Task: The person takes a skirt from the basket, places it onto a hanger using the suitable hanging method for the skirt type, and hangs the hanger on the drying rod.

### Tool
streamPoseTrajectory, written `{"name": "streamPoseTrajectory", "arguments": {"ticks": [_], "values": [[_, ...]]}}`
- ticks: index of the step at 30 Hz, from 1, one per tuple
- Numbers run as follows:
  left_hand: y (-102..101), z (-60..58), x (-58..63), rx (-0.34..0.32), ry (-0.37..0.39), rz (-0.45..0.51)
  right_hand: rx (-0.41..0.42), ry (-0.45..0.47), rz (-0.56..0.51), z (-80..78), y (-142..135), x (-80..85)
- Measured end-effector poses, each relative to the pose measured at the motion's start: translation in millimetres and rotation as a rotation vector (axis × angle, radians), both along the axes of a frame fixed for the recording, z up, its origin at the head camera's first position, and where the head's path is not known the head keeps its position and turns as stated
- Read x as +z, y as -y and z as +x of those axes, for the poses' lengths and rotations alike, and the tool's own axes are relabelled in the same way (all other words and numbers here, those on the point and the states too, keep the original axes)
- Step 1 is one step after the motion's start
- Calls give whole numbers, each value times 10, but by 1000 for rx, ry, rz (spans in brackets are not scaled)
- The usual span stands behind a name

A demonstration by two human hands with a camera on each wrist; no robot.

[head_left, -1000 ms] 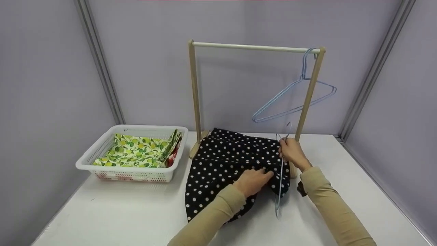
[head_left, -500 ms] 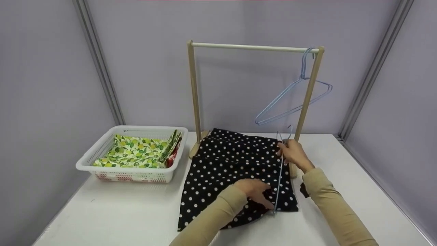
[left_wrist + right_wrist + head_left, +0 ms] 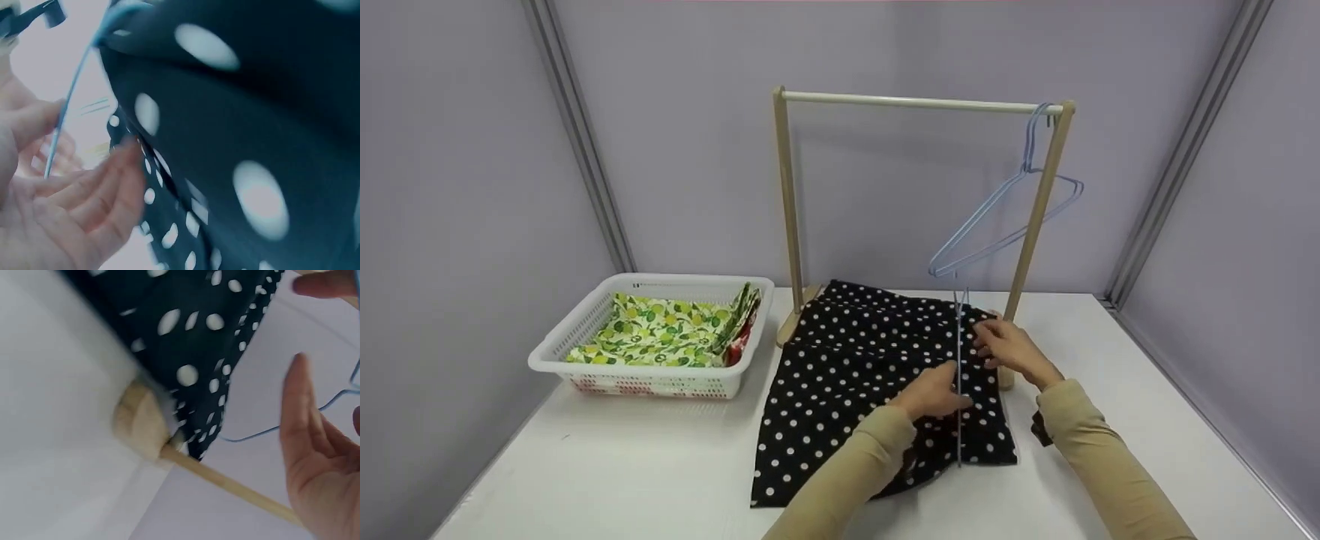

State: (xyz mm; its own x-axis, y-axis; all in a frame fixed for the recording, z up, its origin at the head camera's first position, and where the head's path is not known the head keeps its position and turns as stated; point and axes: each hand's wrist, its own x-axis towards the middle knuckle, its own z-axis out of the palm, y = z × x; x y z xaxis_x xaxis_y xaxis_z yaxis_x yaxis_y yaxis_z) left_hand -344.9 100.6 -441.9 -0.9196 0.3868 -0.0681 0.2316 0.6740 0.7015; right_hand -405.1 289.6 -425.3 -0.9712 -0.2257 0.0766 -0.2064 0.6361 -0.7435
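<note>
A black garment with white polka dots [image 3: 840, 390] lies spread over the table, its far end under the rack. My left hand [image 3: 934, 391] holds a thin blue wire hanger [image 3: 959, 341], the wire passing between thumb and fingers. The hanger stands on edge over the garment's right part, hook toward the rack. In the left wrist view, the wire runs along the thumb of my left hand [image 3: 79, 202], close beside the dotted cloth. My right hand [image 3: 1016, 351] hovers at the garment's right edge, off the hanger, fingers loosely bent and spread in the right wrist view.
A wooden rack with a white rail [image 3: 915, 101] stands behind the garment. Blue hangers [image 3: 979, 214] hang at its right end, above my right hand. A white basket [image 3: 645, 381] at left holds lemon-print cloth [image 3: 660, 334] and some red cloth. Walls enclose the white table [image 3: 607, 465].
My left hand has moved from the cloth to the hanger. My right hand has let go of the hanger and shifted right. The hanger has turned edge-on, and the garment's near right corner now lies flat.
</note>
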Motion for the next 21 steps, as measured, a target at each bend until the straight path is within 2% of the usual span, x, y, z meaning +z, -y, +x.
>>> {"name": "streamPoseTrajectory", "arguments": {"ticks": [4, 7, 12, 18, 21], "values": [[36, -96, -9, 47, 121, 424, -13, -54, 234, 23, -84, -178], [64, -193, -24, 74, 161, 609, -5, -37, 256, 28, -83, -290], [185, -318, -17, 92, 189, 711, -57, 44, 153, -18, -2, -337], [289, -395, -29, 110, 344, 788, -97, 109, -8, -61, 38, -345], [298, -422, -20, 118, 349, 796, -138, 147, -61, -85, 30, -327]]}}
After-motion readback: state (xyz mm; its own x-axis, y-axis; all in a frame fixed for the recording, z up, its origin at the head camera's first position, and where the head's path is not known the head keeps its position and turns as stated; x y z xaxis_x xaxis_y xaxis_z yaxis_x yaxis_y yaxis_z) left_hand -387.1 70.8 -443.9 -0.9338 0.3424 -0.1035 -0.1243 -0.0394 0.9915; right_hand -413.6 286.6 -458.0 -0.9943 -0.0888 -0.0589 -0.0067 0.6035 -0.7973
